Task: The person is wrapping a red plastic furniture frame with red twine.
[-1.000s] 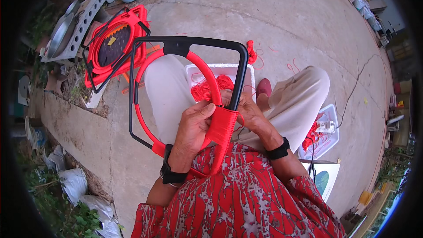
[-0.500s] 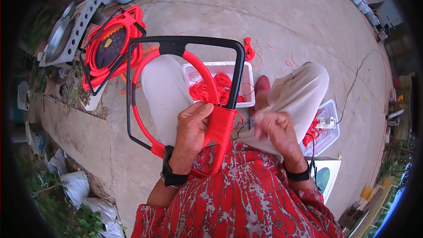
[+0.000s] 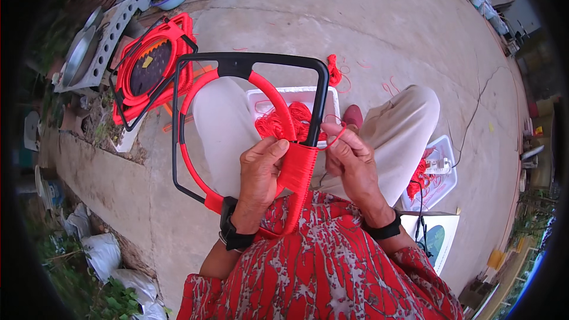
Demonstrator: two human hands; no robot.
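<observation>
A black frame (image 3: 323,104) with a ring wrapped in red cord stands tilted over my lap. My left hand (image 3: 258,169) is closed on its thickly wound red corner (image 3: 298,165), thumb on the upper edge. Just right of that corner, my right hand (image 3: 351,151) pinches a thin red cord (image 3: 335,140) that runs from the wrapped corner and loops over the fingers. Behind the frame, between my knees, a white foam box (image 3: 290,90) holds tangled red cord (image 3: 290,120).
More red-wrapped frames (image 3: 151,65) are stacked at the left. A red cord bundle (image 3: 333,70) lies on the concrete beyond the box. At right stand a plastic bin (image 3: 446,186) with cord and a power strip, and a white carton (image 3: 447,237). Metal basins (image 3: 83,50) sit far left.
My right hand has moved left toward the wrapped corner and now has the cord across its fingers. My left hand keeps its grip; the frame has barely shifted.
</observation>
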